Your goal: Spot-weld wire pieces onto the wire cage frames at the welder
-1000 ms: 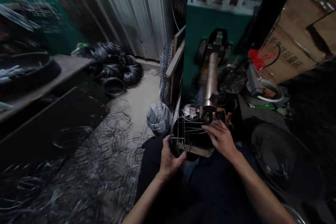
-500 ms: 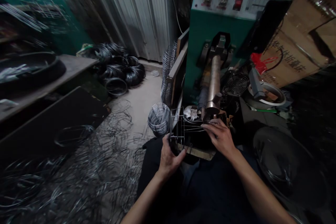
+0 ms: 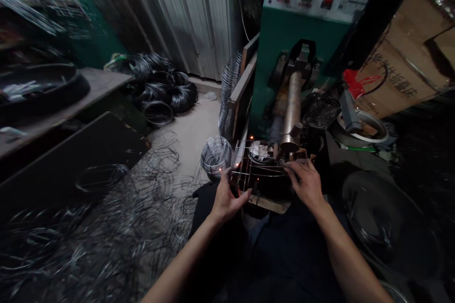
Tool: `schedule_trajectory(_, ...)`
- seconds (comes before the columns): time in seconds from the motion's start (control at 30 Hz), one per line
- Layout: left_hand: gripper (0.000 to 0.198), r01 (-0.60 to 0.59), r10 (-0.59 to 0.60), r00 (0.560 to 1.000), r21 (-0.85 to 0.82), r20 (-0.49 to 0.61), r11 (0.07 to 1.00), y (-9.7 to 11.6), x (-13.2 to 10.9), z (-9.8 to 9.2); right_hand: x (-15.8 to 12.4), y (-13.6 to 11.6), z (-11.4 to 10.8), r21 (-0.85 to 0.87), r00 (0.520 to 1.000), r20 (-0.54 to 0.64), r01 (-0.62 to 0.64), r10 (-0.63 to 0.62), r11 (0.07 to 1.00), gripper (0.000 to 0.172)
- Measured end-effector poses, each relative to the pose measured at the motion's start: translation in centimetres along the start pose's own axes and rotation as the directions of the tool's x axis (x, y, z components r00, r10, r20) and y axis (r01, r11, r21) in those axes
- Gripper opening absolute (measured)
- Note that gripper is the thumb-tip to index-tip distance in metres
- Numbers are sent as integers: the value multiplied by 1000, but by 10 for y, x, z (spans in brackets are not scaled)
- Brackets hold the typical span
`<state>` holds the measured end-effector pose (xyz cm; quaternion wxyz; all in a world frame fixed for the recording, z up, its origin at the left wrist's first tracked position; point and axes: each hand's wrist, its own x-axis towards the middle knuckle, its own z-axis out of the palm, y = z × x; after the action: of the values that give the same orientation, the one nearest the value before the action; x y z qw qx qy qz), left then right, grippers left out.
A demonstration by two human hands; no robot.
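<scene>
A thin wire frame (image 3: pixel 248 166) with crossing rods spans the space between my hands, just below the metal arm (image 3: pixel 292 111) of a green spot-welding machine (image 3: pixel 275 33). My left hand (image 3: pixel 227 197) grips the frame's left end, thumb and fingers curled round it. My right hand (image 3: pixel 306 181) pinches the frame's right end close under the tip of the arm; its fingertips partly hide the wire there. Several small orange sparks glow around the frame and near my left fingers.
Left of the frame stands a stack of wire rings (image 3: pixel 215 156). Loose wire pieces (image 3: pixel 117 227) litter the floor at left. Coils of dark wire (image 3: pixel 159 87) lie by the corrugated metal sheet (image 3: pixel 192 19). At right are a metal bowl (image 3: pixel 378 130), a cardboard box (image 3: pixel 401 66) and a dark round pan (image 3: pixel 377 218).
Orange sparks have appeared around the wire frame. My right hand has shifted slightly right and down, and the frame has turned a little between my hands.
</scene>
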<state>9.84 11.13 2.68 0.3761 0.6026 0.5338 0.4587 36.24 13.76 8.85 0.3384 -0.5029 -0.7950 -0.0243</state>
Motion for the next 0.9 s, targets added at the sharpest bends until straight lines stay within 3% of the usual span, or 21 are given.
schedule_trajectory(0.27, 74, -78, 74, 996, 95, 54, 992, -6, 35, -10, 11, 6, 9, -56, 999, -15, -49, 48, 997, 18)
schedule_trajectory(0.4, 77, -105, 101, 994, 102, 37, 989, -10, 38, -9, 8, 2, 2, 108, 988, -3, -154, 155, 982, 20)
schedule_trajectory(0.5, 83, -59, 57, 998, 137, 19, 989, -4, 27, -8, -8, 9, -17, 276, 945, 41, -323, 324, 905, 25)
schedule_trajectory(0.6, 87, 53, -54, 999, 56, -1, 997, 14, 2, -14, -54, 41, -48, 159, 865, 74, -502, 497, 850, 34)
schedule_trajectory(0.67, 88, 176, -173, 984, -111, 38, 978, 30, -20, -24, -109, 75, -70, -85, 772, 138, -615, 621, 784, 41)
schedule_trajectory(0.7, 90, 263, -251, 964, -205, 86, 943, 37, -30, -29, -143, 93, -81, -235, 704, 164, -653, 691, 720, 42)
schedule_trajectory(0.73, 93, 367, -333, 929, -291, 160, 884, 44, -39, -34, -180, 110, -91, -384, 602, 189, -682, 776, 623, 43)
schedule_trajectory(0.8, 103, 577, -467, 814, -387, 345, 719, 52, -55, -41, -260, 137, -106, -556, 367, 238, -708, 900, 435, 44)
schedule_trajectory(0.83, 108, 659, -504, 748, -394, 432, 641, 53, -62, -42, -299, 146, -110, -593, 280, 242, -716, 929, 370, 42)
schedule_trajectory(0.87, 112, 716, -526, 693, -383, 493, 583, 53, -70, -42, -334, 151, -113, -610, 215, 234, -727, 948, 316, 40)
schedule_trajectory(0.9, 114, 748, -542, 657, -364, 524, 555, 50, -78, -40, -366, 152, -113, -616, 186, 216, -736, 959, 281, 36)
